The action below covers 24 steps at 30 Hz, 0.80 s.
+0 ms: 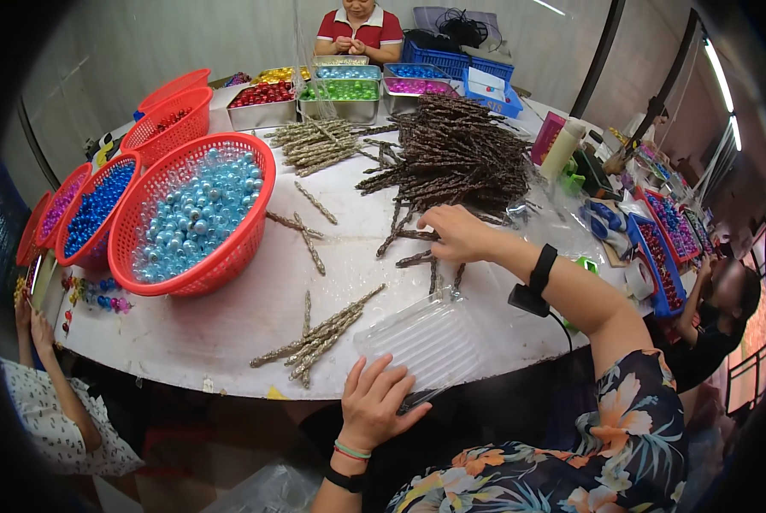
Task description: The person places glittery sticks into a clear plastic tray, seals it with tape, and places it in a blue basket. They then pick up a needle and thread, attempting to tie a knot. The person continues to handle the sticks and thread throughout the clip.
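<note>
A clear ribbed plastic tray (430, 338) lies at the table's near edge. My left hand (376, 402) rests at its near left corner, fingers stretched out and the thumb apart. Beyond the tray, my right hand (456, 233) has its fingers bent down and closed on a dark brown, rough-textured stick (413, 234). More brown sticks lie loose around that hand, with a large heap of them (460, 154) just behind. To the left of the tray is a small crossed pile of lighter golden-brown sticks (323, 336).
A red basket of light-blue beads (268, 192) stands at left, near a basket of dark-blue beads (101, 205). Metal trays of coloured beads (342, 109) stand far back, before a seated person (362, 30). Another person's hands (37, 325) are at far left. Blue bins (656, 265) line the right.
</note>
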Motion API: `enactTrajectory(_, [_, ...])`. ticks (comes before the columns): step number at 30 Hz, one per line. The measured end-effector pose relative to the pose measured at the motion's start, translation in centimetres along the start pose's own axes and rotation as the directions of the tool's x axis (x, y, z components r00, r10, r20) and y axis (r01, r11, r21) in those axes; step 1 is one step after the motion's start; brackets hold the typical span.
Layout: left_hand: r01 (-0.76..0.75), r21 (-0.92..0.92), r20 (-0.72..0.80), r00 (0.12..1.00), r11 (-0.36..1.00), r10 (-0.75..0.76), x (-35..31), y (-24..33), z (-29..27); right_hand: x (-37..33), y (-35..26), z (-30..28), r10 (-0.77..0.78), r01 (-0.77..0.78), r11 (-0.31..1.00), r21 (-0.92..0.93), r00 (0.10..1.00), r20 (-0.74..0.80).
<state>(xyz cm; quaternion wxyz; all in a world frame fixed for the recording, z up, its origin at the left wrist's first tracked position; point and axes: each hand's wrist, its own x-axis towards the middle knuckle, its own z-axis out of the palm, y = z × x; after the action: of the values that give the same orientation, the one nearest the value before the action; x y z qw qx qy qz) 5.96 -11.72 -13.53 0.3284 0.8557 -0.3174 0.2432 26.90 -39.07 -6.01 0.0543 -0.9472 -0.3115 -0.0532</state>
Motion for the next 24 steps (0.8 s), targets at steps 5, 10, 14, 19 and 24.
enactTrajectory(5, [0.000,0.000,0.001,1.000,1.000,0.000,0.0,0.0,0.1,1.1,0.9,1.6,0.083,-0.080,0.992,-0.097,0.996,0.030])
enactTrajectory(10, [-0.009,-0.005,0.010,1.000,1.000,0.009,0.0,0.0,0.0,0.8,0.8,0.9,0.191,-0.191,0.982,0.014,0.981,-0.014])
enactTrajectory(14, [0.002,0.006,0.019,1.000,1.000,-0.002,-0.2,-0.1,-0.1,0.3,-1.0,-1.4,0.342,-0.423,0.732,0.533,0.906,0.250])
enactTrajectory(19, [0.008,-0.001,0.041,0.999,1.000,-0.008,0.0,0.0,-0.1,-0.1,0.1,-1.0,0.547,-0.596,0.735,0.322,0.803,0.237])
enactTrajectory(24, [0.003,0.000,0.031,0.999,1.000,-0.003,0.3,0.2,-0.2,0.4,2.4,1.9,0.541,-0.581,0.790,0.195,0.810,0.226])
